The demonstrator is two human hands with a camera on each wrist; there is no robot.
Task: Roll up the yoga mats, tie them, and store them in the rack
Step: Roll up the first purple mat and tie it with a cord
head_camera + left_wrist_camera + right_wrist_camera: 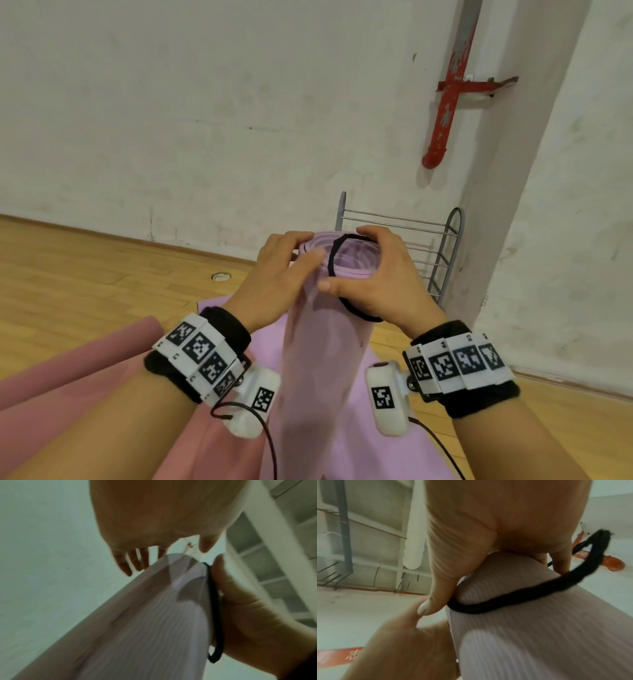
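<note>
A rolled lilac yoga mat stands on end in front of me. My left hand grips the left side of its top, fingers over the rim and thumb on the front. My right hand holds a black elastic band stretched wide between thumb and fingers around the top of the roll. In the right wrist view the band crosses the ribbed mat just under my thumb. The left wrist view shows the band along the right side of the mat.
A grey wire rack stands against the wall just behind the roll, beside a white pillar. A flat lilac mat and pink mats lie on the wooden floor. A red pipe hangs on the wall.
</note>
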